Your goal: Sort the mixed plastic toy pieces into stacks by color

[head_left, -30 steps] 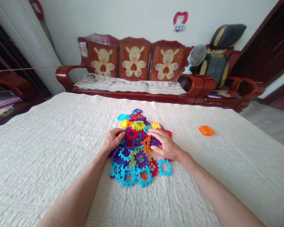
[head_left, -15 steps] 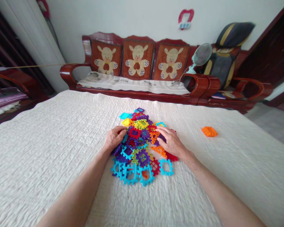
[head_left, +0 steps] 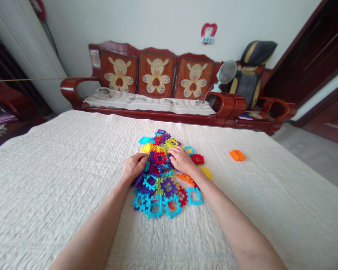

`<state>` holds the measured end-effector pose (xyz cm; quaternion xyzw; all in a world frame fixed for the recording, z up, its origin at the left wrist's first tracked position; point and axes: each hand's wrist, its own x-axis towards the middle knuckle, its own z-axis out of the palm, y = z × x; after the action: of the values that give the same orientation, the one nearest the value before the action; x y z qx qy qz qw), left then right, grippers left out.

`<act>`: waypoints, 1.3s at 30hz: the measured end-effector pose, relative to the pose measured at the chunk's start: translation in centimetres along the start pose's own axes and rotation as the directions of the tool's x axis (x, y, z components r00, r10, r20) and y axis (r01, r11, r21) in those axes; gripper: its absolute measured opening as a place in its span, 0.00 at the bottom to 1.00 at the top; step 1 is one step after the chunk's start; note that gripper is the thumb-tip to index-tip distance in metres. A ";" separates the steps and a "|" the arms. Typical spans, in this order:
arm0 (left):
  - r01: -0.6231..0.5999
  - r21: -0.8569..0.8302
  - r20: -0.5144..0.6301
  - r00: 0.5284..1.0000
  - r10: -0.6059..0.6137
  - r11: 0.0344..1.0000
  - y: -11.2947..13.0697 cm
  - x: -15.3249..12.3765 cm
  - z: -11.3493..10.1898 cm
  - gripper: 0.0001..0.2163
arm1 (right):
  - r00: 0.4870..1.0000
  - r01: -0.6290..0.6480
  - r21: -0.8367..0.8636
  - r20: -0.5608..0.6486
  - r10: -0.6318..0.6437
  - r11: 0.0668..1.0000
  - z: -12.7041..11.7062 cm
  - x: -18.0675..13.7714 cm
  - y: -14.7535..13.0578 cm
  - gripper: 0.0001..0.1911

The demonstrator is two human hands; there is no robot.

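A heap of colourful plastic interlocking building tiles [head_left: 154,180] with notched edges lies between my hands. My left hand [head_left: 135,165] rests at the heap's left edge with its fingers curled in; whatever they hold is hidden. My right hand [head_left: 182,159] reaches over the heap from the right, thumb and fingers apart above the tiles. Just beyond its fingertips lies a yellow-green tile [head_left: 171,143]. A red square tile [head_left: 160,157] sits between the two hands. Below the right wrist are an orange tile [head_left: 186,179] and a light-blue square tile [head_left: 194,196].
A small stack of orange tiles [head_left: 237,155] sits apart on the right. White quilted cloth [head_left: 59,180] covers the table. Behind stand a wooden sofa [head_left: 150,110] with bear cushions [head_left: 157,75], a fan [head_left: 227,72] and an armchair with a massage cushion [head_left: 246,88].
My right hand has moved left and inward over the heap, uncovering red and yellow tiles at the right side. My left hand stays by the left edge. The camera view has turned slightly right.
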<state>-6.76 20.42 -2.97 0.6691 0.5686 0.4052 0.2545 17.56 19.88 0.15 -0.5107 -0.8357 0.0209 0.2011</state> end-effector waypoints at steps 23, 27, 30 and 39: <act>0.034 0.028 -0.143 0.989 -0.030 0.999 -0.6 0.4 0.3 0.19 | 0.960 -0.279 0.034 -0.004 0.279 0.960 2.1 6.4 -6.9 0.16; 0.036 0.036 -0.102 0.994 -0.032 0.999 -0.6 0.5 0.3 0.19 | 0.948 -0.185 0.495 -0.137 0.286 0.849 0.7 5.5 -4.8 0.15; 0.046 0.045 -0.079 0.996 -0.042 0.998 -0.5 0.4 0.2 0.19 | 0.906 -0.174 0.770 -0.120 0.407 0.614 -1.5 3.8 -2.4 0.17; 0.061 0.082 -0.072 0.996 -0.055 0.995 -0.3 0.3 0.0 0.19 | 0.658 -0.544 0.603 -0.124 0.742 0.583 -6.1 -9.7 9.1 0.22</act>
<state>-6.89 20.79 -3.13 0.6478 0.6130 0.3963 0.2179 31.32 14.85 0.46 -0.7034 -0.4958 0.2219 0.4586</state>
